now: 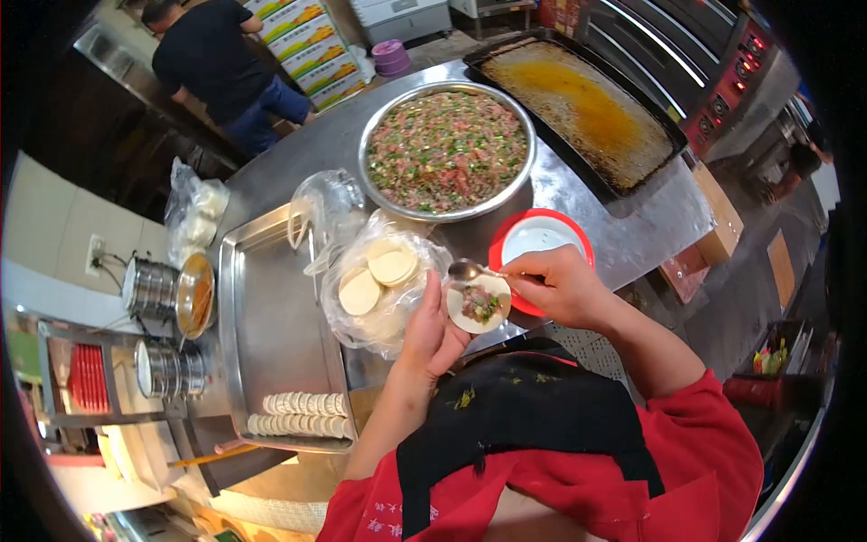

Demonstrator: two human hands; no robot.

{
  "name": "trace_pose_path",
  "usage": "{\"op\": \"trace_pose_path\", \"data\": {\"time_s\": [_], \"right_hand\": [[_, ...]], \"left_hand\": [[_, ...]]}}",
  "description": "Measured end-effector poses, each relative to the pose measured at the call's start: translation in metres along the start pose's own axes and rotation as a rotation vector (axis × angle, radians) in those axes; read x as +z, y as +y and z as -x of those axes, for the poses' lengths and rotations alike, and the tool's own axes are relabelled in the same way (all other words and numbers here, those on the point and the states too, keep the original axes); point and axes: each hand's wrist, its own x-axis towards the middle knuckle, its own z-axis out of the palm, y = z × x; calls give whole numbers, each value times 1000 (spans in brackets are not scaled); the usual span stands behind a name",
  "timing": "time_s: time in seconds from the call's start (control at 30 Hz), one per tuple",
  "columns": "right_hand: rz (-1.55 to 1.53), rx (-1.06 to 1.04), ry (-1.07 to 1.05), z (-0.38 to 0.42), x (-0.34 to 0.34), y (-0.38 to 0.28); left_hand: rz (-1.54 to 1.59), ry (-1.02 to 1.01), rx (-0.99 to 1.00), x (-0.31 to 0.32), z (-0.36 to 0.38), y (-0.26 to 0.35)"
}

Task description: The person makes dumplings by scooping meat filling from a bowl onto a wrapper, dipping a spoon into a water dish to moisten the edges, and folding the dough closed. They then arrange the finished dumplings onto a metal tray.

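A round dough wrapper (454, 318) lies on the palm and fingers of my left hand (426, 332), with a mound of minced meat filling (481, 304) and green bits on it. My right hand (562, 285) grips a metal spoon (464, 270), its bowl just over the wrapper's upper edge. Left of my hands, more pale wrappers (392, 262) sit in a clear plastic bag (348, 330). Beyond them stands a wide steel bowl (364, 155) full of meat filling. Partly behind my right hand is a red-rimmed basin (498, 242) with a white inside.
A steel tray (280, 325) holds two rows of pleated dumplings (301, 415) at its near end. An oily black baking pan (591, 172) lies at the far right, near an oven (673, 54). Steel pots (163, 369) stand left. Another person (217, 68) faces away at the back.
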Motion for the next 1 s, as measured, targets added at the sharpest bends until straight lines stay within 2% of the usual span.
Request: {"op": "trace_pose_path", "data": {"time_s": [0.07,0.1,0.13,0.2,0.23,0.27,0.33,0.37,0.53,0.6,0.67,0.73,0.83,0.87,0.93,1.0], "right_hand": [[70,-90,-141,-10,5,4],[94,-118,-156,-15,7,8],[91,-126,-171,-20,5,7],[354,-95,-195,-29,-3,-1],[383,-149,-189,-32,-3,0],[382,-158,-198,-35,1,0],[187,-330,-162,-38,10,-1],[256,-358,-215,-41,11,-1],[392,-253,-347,-63,-2,13],[413,-297,-305,-67,-4,5],[306,-308,-218,-68,1,-4],[190,-358,-231,-73,10,-1],[278,-209,-374,-81,11,0],[277,-222,-370,-83,8,1],[312,-74,-255,-84,4,4],[208,-50,-212,-82,2,-2]], "left_hand": [[45,-113,-36,-4,7,6],[-23,11,-22,0,10,8],[-15,20,-10,-3,11,10],[-12,25,-17,-9,12,12],[-4,32,-7,-11,13,12],[17,56,-27,-12,12,13],[33,77,-27,-15,10,16],[32,77,-42,-19,9,15],[2,86,-4,-23,6,24],[-6,104,24,-24,4,28],[-7,125,38,-24,2,29],[-28,131,-12,-24,-3,32],[-33,162,41,-19,-5,38],[0,164,69,-20,-5,40],[21,209,119,-21,-7,44],[75,163,262,-16,-7,48]]}}
